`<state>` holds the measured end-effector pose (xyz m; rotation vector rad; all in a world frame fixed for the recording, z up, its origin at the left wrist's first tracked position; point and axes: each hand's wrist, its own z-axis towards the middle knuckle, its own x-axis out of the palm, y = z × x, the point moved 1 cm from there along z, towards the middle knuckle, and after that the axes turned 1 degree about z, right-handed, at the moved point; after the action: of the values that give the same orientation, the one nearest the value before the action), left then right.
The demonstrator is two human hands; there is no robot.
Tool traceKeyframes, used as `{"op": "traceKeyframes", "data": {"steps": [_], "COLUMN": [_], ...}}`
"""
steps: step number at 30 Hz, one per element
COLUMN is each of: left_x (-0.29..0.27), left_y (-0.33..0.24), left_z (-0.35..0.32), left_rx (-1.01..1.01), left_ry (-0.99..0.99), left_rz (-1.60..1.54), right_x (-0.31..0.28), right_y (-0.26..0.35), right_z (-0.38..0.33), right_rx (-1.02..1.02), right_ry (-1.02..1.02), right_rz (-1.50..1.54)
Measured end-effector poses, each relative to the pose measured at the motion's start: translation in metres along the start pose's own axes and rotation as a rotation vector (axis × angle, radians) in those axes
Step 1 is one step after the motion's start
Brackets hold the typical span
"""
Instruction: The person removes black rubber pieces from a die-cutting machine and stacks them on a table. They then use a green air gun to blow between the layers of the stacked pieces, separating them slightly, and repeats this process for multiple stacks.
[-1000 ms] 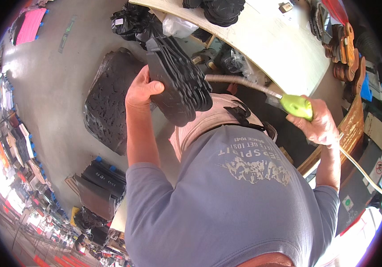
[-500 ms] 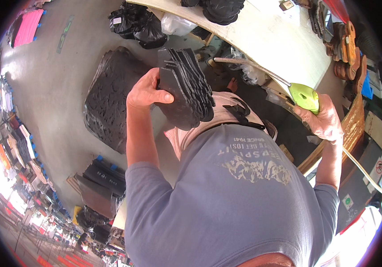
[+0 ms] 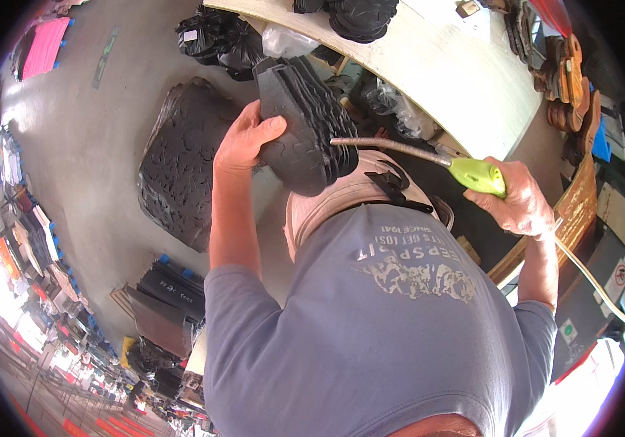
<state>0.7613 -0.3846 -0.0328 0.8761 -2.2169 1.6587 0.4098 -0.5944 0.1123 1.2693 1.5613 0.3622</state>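
My left hand (image 3: 243,140) is closed around a thick stack of black sole-shaped sheets (image 3: 291,120), thumb lying on the top face. The layers' edges fan out unevenly toward the right. In my right hand (image 3: 518,200) is an air blow gun (image 3: 476,176) with a lime-green handle, a long, slightly curved metal nozzle and a pale hose trailing from it. The nozzle tip sits at the right edge of the stack; I cannot tell whether it touches. My right fingers are wrapped round the handle and partly hidden.
A pale worktable (image 3: 429,65) spans the top, with black pieces (image 3: 360,18) piled on it. Below its edge lie black plastic bags (image 3: 218,44). A tall black pile (image 3: 185,164) stands on the floor at left. Brown sole shapes (image 3: 571,80) are stacked at far right.
The blow gun has moved left and down, bringing its nozzle tip from beyond the stack to the stack's edge. My left hand has turned and lifted the stack slightly.
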Motion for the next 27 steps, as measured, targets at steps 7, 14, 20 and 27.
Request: {"op": "traceKeyframes", "data": {"steps": [7, 14, 20, 27], "left_x": [-0.003, 0.003, 0.008, 0.011], "left_y": [0.009, 0.005, 0.001, -0.001], "left_z": [0.008, 0.006, 0.004, 0.009], "left_rx": [0.02, 0.074, 0.096, 0.111], "left_ry": [-0.063, -0.16, -0.07, -0.124], "left_rz": [-0.032, -0.047, 0.0, -0.018], "right_x": [0.007, 0.007, 0.011, 0.015], "right_y": [0.0, 0.002, -0.004, -0.006], "right_z": [0.002, -0.002, -0.011, -0.021], "right_rx": [0.044, 0.022, 0.009, -0.055], "right_ry": [0.057, -0.055, -0.076, 0.008], "right_rz": [-0.104, -0.027, 0.043, 0.111]}}
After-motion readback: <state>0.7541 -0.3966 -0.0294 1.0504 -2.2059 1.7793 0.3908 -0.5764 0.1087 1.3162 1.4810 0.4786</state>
